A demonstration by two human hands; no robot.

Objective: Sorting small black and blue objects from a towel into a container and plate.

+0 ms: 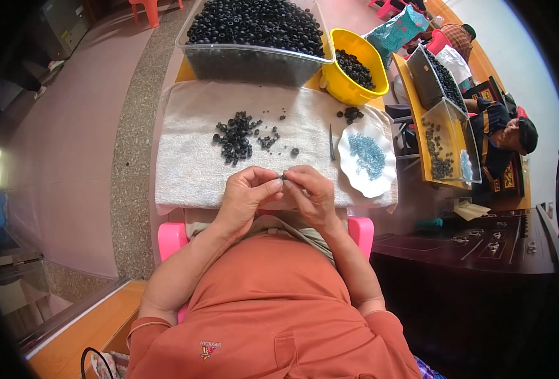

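Observation:
My left hand [246, 194] and my right hand [315, 193] meet over the near edge of a white towel [191, 145]. Their fingertips pinch a small dark piece [283, 177] between them; most of it is hidden. Just beyond lies a pile of small black ring-like parts [236, 140], with smaller black bits [268, 140] scattered beside it. One loose black part [295, 152] rests near my right fingers. Dark tweezers [332, 143] lie to the right, beside a white scalloped plate [355, 183] that holds small clear bluish pieces [368, 156].
At the back stands a clear bin [248, 66] full of black parts, next to a yellow tub [342, 91] with more. A few black parts [350, 114] lie near the tub. To the right, another person [500, 136] sits at a table with a clear tray [453, 164].

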